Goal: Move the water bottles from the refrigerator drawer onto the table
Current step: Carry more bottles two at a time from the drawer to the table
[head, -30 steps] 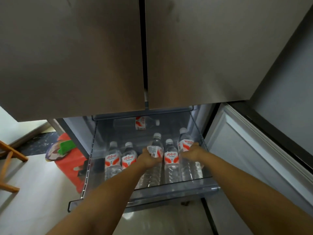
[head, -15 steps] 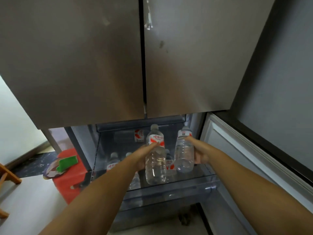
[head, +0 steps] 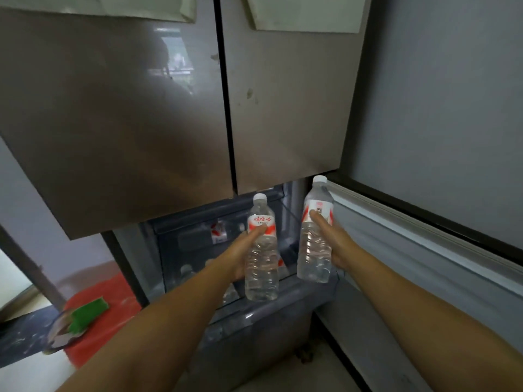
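Note:
My left hand (head: 245, 251) grips a clear water bottle (head: 261, 267) with a red and white label, held upright above the open refrigerator drawer (head: 271, 315). My right hand (head: 332, 244) grips a second water bottle (head: 314, 250), tilted slightly left and lifted higher, next to the drawer's right side. Down in the drawer, another bottle (head: 218, 233) lies on its side at the back, and the caps of more bottles (head: 186, 270) show dimly behind my left arm. The table is out of view.
The two closed upper refrigerator doors (head: 141, 114) fill the top of the view. An open grey door panel (head: 424, 250) stands at the right. On the floor at the left sits a red stool (head: 107, 312) with a green item (head: 87, 315) on it.
Both hands have lifted their bottles out of the drawer and higher up. The view has tilted upward and the drawer now sits lower.

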Demonstrator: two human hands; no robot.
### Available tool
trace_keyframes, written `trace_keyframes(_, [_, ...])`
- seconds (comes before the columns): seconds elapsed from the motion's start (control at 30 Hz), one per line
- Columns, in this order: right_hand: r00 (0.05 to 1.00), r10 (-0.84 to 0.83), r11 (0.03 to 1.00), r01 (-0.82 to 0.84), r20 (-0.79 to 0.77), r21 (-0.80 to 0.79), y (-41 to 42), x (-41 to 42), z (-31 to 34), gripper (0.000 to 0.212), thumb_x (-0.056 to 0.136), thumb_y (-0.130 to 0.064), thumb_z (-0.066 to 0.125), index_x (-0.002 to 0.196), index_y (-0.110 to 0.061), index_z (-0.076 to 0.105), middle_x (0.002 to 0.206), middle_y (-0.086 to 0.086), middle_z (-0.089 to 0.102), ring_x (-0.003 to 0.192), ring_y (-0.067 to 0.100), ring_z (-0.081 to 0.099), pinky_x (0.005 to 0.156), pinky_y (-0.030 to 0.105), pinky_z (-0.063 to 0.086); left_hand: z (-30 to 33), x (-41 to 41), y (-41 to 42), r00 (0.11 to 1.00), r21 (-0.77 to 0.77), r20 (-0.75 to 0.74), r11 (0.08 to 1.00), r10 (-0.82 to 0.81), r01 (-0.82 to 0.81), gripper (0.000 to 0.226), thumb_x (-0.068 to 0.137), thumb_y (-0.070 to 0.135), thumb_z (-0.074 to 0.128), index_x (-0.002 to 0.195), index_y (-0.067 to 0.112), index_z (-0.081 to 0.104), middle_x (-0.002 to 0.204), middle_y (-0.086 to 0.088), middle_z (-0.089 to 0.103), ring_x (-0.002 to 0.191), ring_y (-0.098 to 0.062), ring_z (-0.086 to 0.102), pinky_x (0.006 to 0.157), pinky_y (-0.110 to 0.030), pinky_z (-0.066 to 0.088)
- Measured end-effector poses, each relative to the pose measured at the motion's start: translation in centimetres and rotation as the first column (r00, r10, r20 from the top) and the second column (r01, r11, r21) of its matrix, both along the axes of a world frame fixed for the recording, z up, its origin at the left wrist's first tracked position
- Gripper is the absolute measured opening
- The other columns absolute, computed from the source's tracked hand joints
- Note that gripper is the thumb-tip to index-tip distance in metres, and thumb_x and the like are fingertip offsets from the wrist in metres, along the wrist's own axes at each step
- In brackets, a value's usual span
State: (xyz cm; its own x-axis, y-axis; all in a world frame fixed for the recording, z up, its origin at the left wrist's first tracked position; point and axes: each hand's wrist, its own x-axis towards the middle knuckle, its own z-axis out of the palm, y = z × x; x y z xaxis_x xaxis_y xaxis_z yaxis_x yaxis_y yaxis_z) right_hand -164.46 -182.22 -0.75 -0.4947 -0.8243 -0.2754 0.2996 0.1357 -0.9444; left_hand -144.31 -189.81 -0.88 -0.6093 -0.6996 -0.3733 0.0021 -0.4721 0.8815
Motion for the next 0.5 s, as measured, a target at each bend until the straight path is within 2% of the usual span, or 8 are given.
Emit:
trace_keyframes(0.07, [0.987,-0.046,0.999,0.049,-0.155,0.011,1.8,0.1,-0.2,0.060,0.082,-0.043,0.070,0.131,-0.016,0.048,0.110,0.013,0.066,0.090,0.031,0.068,0.088,0.051,0.054,-0.1,-0.1,0.6,1.000,-0.084,0.023,0.996,0.010,-0.008,0.055,0.082,0.040,0.070,0.125,0.012,0.049,0.115,-0.019,0.066,0.096,-0.035,0.068,0.079,-0.048,0.058])
trace_keyframes(0.17, [0.952,-0.128,0.988,0.147,-0.277,0.049,5.4,0.3,-0.6,0.067,0.080,-0.044,0.072,0.135,-0.020,0.043,0.120,0.010,0.063,0.099,0.032,0.066,0.088,0.052,0.054,-0.2,-0.5,2.1,0.995,-0.189,0.099,0.982,0.023,-0.004,0.060,0.075,0.040,0.076,0.124,0.016,0.050,0.111,-0.015,0.067,0.096,-0.034,0.069,0.087,-0.054,0.054])
trace_keyframes(0.23, [0.934,-0.168,0.980,0.192,-0.314,0.045,7.6,0.3,-0.9,0.063,0.082,-0.040,0.072,0.134,-0.019,0.043,0.120,0.010,0.062,0.100,0.032,0.066,0.087,0.049,0.056,-0.3,-1.1,3.2,0.986,-0.301,0.167,0.952,-0.008,0.059,0.059,0.077,0.037,0.075,0.125,0.015,0.048,0.111,-0.010,0.066,0.096,-0.028,0.068,0.083,-0.045,0.056])
trace_keyframes(0.33, [0.888,-0.226,0.956,0.280,-0.400,0.081,11.9,0.5,-1.8,0.060,0.084,-0.036,0.070,0.133,-0.017,0.041,0.119,0.006,0.060,0.101,0.027,0.064,0.083,0.039,0.055,-1.0,-2.2,5.4,0.976,-0.423,0.208,0.893,-0.070,0.154,0.051,0.079,0.029,0.075,0.121,0.020,0.046,0.110,-0.004,0.062,0.090,-0.017,0.064,0.064,-0.026,0.051])
trace_keyframes(0.5, [0.850,-0.251,0.913,0.367,-0.462,0.178,19.0,0.5,-3.5,0.066,0.080,-0.045,0.072,0.132,-0.019,0.041,0.118,0.005,0.061,0.099,0.024,0.064,0.087,0.042,0.055,-2.8,-4.6,9.5,0.953,-0.487,0.243,0.827,-0.182,0.282,0.049,0.080,0.028,0.075,0.118,0.025,0.044,0.104,0.002,0.062,0.086,-0.010,0.061,0.067,-0.024,0.048])
